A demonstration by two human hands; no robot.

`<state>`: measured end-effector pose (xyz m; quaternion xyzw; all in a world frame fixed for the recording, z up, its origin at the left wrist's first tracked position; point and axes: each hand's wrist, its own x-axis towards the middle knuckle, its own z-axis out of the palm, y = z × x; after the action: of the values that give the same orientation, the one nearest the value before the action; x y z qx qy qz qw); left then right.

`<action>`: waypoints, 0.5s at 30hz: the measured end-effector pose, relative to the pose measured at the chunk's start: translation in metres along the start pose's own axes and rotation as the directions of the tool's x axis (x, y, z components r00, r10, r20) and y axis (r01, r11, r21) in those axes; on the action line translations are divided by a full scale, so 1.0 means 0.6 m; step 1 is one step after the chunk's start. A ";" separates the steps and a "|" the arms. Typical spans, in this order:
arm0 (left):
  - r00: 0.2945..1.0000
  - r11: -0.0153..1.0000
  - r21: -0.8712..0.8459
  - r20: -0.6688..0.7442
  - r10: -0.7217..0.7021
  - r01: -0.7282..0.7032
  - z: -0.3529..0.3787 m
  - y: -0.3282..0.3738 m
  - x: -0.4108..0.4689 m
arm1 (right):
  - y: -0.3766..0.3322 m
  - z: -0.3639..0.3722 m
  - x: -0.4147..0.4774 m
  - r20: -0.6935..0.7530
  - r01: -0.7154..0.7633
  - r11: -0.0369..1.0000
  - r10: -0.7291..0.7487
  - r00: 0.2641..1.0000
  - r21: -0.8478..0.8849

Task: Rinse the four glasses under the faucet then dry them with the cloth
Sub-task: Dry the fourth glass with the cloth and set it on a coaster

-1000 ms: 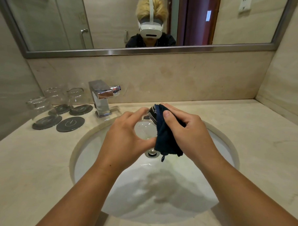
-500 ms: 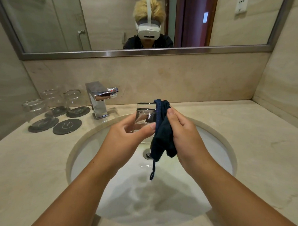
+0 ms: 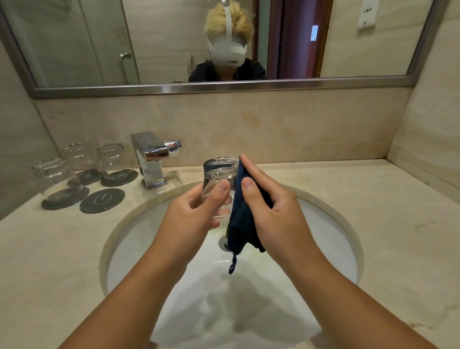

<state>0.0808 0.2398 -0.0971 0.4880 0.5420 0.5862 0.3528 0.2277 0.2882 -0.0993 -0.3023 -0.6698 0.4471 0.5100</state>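
Head view: left hand (image 3: 195,212) grips a clear glass (image 3: 219,174) over the sink (image 3: 121,222), thumb across its near side. Right hand (image 3: 272,215) pinches a dark blue cloth (image 3: 241,222) and presses it flat against the glass's right side; the cloth's loop hangs above the drain (image 3: 224,242). Which end of the held glass is up, cannot tell. Left of the faucet (image 3: 153,160), three glasses (image 3: 79,158) stand on dark coasters (image 3: 64,197) on the counter (image 3: 379,233); a fourth coaster (image 3: 102,200) lies just beside them.
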 end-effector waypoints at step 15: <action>0.998 0.998 -0.059 0.058 0.024 -0.020 -0.010 -0.002 0.003 | 0.005 -0.002 0.001 -0.037 0.026 1.000 -0.026 0.999 0.015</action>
<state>0.0742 0.2400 -0.0974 0.5004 0.5086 0.5911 0.3761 0.2283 0.2902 -0.1019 -0.2978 -0.6607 0.4399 0.5303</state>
